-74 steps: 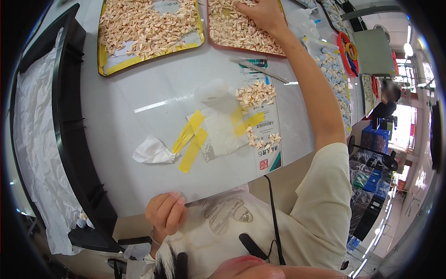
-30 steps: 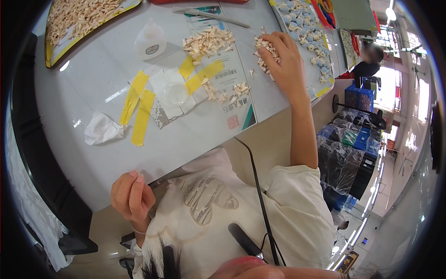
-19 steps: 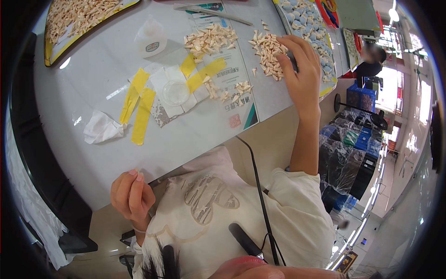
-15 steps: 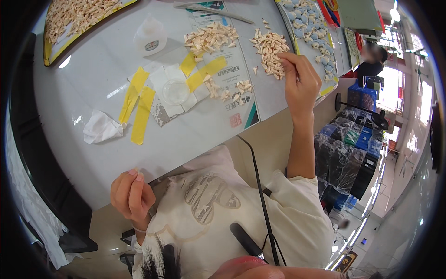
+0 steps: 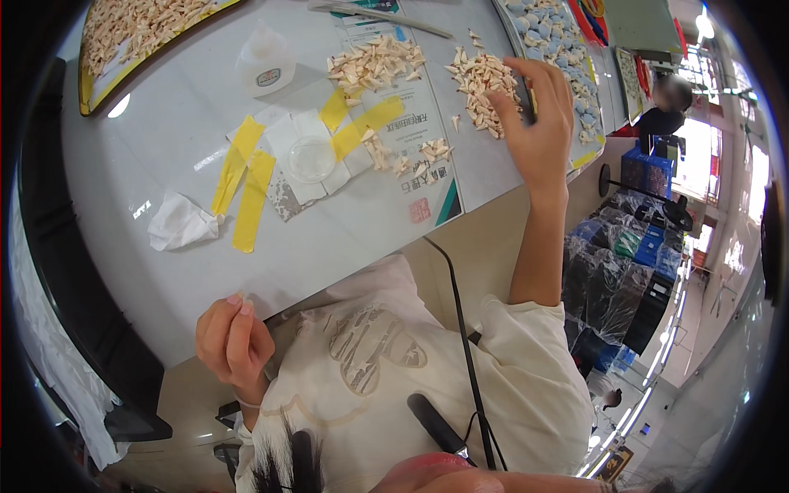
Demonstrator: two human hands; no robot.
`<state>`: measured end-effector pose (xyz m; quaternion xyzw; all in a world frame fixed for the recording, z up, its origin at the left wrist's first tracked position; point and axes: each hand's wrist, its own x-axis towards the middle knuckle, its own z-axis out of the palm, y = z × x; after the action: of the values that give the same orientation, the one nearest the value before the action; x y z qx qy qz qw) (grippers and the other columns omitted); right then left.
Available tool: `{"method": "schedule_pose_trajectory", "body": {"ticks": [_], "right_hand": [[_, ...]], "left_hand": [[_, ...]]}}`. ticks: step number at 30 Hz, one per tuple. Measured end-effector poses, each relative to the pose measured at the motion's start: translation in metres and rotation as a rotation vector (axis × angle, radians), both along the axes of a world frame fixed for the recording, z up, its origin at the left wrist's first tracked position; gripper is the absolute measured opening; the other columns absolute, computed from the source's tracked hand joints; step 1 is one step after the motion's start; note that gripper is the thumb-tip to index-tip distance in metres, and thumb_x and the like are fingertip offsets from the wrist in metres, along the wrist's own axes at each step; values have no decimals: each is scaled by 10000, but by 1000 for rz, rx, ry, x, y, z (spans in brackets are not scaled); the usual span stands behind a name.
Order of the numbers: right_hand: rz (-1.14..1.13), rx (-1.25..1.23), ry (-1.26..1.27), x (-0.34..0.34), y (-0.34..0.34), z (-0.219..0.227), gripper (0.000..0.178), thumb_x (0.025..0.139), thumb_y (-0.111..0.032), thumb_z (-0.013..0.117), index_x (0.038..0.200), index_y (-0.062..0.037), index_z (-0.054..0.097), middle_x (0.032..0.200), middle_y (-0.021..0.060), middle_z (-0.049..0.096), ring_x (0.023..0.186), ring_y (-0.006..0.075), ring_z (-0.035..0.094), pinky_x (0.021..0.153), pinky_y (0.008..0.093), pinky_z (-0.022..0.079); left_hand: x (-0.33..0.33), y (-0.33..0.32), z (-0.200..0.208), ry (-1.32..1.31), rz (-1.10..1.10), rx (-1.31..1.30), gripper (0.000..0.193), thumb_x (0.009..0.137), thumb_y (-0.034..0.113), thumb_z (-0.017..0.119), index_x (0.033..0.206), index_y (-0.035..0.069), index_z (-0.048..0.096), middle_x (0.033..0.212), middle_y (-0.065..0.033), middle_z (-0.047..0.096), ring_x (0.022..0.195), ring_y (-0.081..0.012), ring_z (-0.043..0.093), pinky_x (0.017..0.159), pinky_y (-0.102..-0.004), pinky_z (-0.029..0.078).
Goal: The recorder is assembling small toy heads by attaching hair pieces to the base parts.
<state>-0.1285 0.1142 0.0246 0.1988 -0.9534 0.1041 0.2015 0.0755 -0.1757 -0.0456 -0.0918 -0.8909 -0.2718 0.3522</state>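
Observation:
My right hand [image 5: 538, 115] reaches out over the white table [image 5: 164, 115], fingers spread and resting on a pile of small beige pieces [image 5: 477, 78]. A second beige pile [image 5: 374, 62] lies to its left on a printed sheet [image 5: 427, 197], with a few loose pieces [image 5: 411, 156] nearer me. My left hand [image 5: 234, 341] is curled at the table's near edge, fingertips pressed together; I cannot see anything in it. A small clear round dish [image 5: 312, 158] sits on white paper held down with yellow tape strips [image 5: 246, 177].
A crumpled white tissue [image 5: 177, 222] lies left of the tape. A white squeeze bottle [image 5: 265, 57] stands at the back. A yellow tray of beige pieces [image 5: 123, 29] is far left, a tray of pale blue pieces [image 5: 559, 33] far right. A black cable [image 5: 460, 329] hangs over the table edge.
My right hand came back from the far tray to the near right pile, lifted briefly with pinched fingers, and now rests on the pile. My left hand stayed at the table edge.

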Motion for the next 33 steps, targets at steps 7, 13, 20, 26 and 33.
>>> {"method": "schedule_pose_trajectory", "body": {"ticks": [7,13,20,26,33], "right_hand": [[307,186,-225,37,4,-17,407,743,-107,544,1150,-86,531,1247,54,468,1134,239,445,962,388,299],[140,292,-129,32,1,-14,431,747,-190,561,1165,-89,521,1268,50,448,1204,219,369,1006,385,242],[358,-40,-289,-4,-39,-25,438,853,-246,445,1249,-60,415,1301,108,397,1178,292,379,1011,391,235],[377,12,-402,11,-42,-24,447,854,-246,446,1255,-54,402,1318,119,368,1182,295,369,1009,391,252],[199,-138,-357,58,-28,-23,695,735,-326,572,1300,-18,307,1344,178,294,1220,332,307,1018,434,224]], "left_hand": [[-2,0,2,20,1,-4,205,691,-106,556,871,-9,548,857,-117,555,699,-238,560,551,-298,484],[-3,1,3,9,-10,-12,207,691,-107,558,873,-9,551,855,-116,557,707,-237,557,563,-295,488],[-2,2,3,-22,16,-11,227,681,-124,538,877,-10,547,860,-115,557,702,-239,560,568,-298,487],[-1,3,4,-36,40,1,231,681,-120,546,879,-1,547,864,-115,556,686,-242,559,559,-305,479],[-3,2,5,-43,8,-11,222,686,-115,549,880,-7,544,856,-118,555,670,-241,556,537,-303,473]]}}
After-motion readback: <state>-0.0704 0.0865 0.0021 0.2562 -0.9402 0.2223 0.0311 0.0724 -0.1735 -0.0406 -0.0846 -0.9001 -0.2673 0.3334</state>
